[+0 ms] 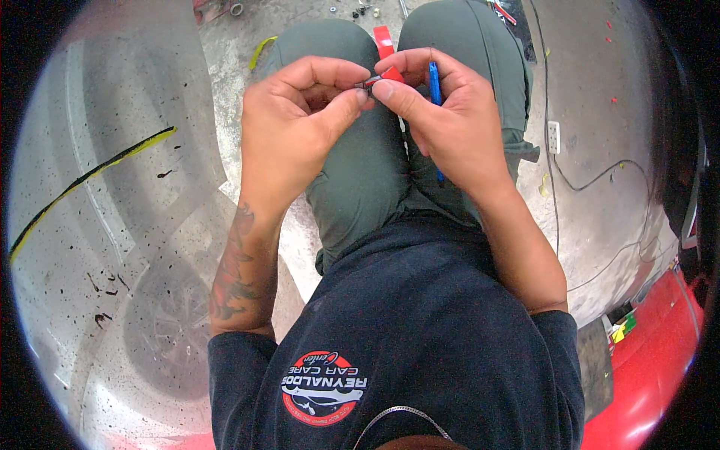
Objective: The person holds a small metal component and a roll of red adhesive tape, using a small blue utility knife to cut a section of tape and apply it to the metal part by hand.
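Observation:
My left hand (296, 120) and my right hand (454, 112) meet above my knees, fingertips pinched close together. Between them is a red strip (391, 74), which looks like tape, with a small dark and greyish part at the left fingertips. Another length of red strip (383, 42) shows just beyond the hands, between the knees; whether it joins the pinched part is hidden. A slim blue tool (434, 82) is tucked among the fingers of my right hand, its lower end showing beneath the palm. Its kind I cannot make out.
At left is a silvery, dark-speckled car panel (97, 202), with a black and yellow strip (90, 180) on it. A power strip (553, 138) and dark cable (592, 187) lie on the floor at right. Small loose parts (364, 12) lie ahead; a red panel (652, 360) is lower right.

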Demonstrator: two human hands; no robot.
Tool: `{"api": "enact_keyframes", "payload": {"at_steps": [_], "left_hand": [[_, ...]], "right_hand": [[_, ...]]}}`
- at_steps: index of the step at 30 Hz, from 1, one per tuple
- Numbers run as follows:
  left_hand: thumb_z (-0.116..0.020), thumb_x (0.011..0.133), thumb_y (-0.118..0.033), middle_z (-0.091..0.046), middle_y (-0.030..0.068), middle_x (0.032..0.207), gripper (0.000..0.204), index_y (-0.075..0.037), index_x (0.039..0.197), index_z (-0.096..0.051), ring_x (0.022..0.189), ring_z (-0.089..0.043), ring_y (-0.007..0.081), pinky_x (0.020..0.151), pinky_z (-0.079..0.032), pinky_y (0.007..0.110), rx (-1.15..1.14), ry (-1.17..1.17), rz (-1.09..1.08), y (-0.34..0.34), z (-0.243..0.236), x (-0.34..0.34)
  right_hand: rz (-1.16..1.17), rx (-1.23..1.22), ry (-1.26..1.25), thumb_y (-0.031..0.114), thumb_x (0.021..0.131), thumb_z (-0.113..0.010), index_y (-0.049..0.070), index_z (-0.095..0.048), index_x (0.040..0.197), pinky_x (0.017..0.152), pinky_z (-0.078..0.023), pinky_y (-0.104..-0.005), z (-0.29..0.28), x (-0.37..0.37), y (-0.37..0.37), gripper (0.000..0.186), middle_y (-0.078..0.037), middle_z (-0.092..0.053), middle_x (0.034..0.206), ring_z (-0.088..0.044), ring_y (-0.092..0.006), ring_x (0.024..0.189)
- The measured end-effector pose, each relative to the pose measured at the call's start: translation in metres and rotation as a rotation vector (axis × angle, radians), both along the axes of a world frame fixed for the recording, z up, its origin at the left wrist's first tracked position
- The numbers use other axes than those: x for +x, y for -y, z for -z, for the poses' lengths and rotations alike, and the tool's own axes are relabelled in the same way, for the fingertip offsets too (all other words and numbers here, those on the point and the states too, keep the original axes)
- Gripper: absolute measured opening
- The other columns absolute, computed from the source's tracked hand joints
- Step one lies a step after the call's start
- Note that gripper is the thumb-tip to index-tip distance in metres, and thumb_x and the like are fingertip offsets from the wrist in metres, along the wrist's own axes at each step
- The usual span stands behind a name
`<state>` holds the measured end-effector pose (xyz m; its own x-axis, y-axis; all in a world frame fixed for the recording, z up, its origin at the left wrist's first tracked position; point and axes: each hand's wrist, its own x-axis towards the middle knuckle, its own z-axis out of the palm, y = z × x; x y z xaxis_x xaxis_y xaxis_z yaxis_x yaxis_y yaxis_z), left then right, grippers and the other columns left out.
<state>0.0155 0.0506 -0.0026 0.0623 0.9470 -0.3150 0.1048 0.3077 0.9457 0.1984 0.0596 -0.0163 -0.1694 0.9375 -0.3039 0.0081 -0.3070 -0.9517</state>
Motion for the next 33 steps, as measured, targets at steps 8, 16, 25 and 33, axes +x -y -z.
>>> {"api": "enact_keyframes", "payload": {"at_steps": [8, 16, 25, 33], "left_hand": [[-0.069, 0.094, -0.001, -0.076, 0.0115, 0.098, 0.017, 0.006, 0.109, -0.071, 0.088, -0.074, 0.0157, 0.080, -0.060, 0.027, -0.040, 0.128, 0.001, 0.000, 0.001, 0.002], [-0.070, 0.096, -0.005, -0.076, 0.0148, 0.101, 0.020, 0.007, 0.112, -0.072, 0.088, -0.076, 0.0199, 0.078, -0.061, 0.028, -0.073, 0.170, -0.045, -0.001, 0.002, -0.006], [-0.072, 0.093, -0.001, -0.076, 0.0127, 0.095, 0.017, 0.006, 0.108, -0.072, 0.084, -0.075, 0.0173, 0.077, -0.060, 0.027, -0.037, 0.156, -0.123, 0.009, -0.008, 0.002], [-0.071, 0.091, 0.005, -0.075, 0.0104, 0.092, 0.014, 0.006, 0.105, -0.071, 0.083, -0.074, 0.0150, 0.077, -0.059, 0.026, 0.041, 0.167, -0.154, 0.022, -0.021, 0.009]], "right_hand": [[-0.025, 0.050, 0.046, 0.018, 0.092, -0.074, -0.001, -0.072, 0.101, 0.077, -0.053, -0.0285, -0.001, 0.001, 0.002, 0.021, -0.007, -0.072, 0.087, -0.065, -0.0102, 0.082], [0.046, 0.178, 0.206, 0.017, 0.095, -0.070, -0.001, -0.064, 0.122, 0.083, -0.054, -0.0331, -0.021, 0.017, 0.006, 0.032, -0.012, -0.072, 0.099, -0.070, -0.0212, 0.090], [-0.096, 0.713, 0.497, 0.000, 0.087, -0.070, 0.002, -0.060, 0.108, 0.073, -0.058, -0.0404, -0.011, 0.012, 0.031, 0.023, -0.017, -0.067, 0.099, -0.071, -0.0359, 0.086], [-0.083, 0.946, 0.547, -0.013, 0.079, -0.077, 0.001, -0.063, 0.107, 0.072, -0.057, -0.0325, -0.011, 0.006, 0.029, 0.035, -0.015, -0.068, 0.100, -0.069, -0.0275, 0.083]]}}
